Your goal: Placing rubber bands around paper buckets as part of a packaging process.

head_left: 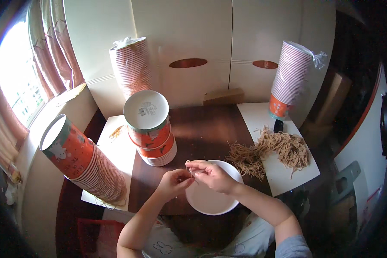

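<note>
My left hand [175, 182] and my right hand [216, 177] meet over the near rim area of the table, fingers pinched together. Between the fingertips runs a thin light cord [188, 163], a small loop of it standing up; its ends are hidden or too fine to see. Just below and beside my right hand is a round paper bucket [215, 202], its white opening facing up, close to my lap. Right of the bucket lies a tangled heap of brown cords [284, 150], spilling from a white board onto the dark tabletop.
Nested orange and green paper buckets [149, 129] stand left of centre. A tall stack [88, 159] leans at the left, and wrapped stacks rise at the back left [131, 64] and back right [290, 77]. White boards [288, 185] flank the dark table [206, 129].
</note>
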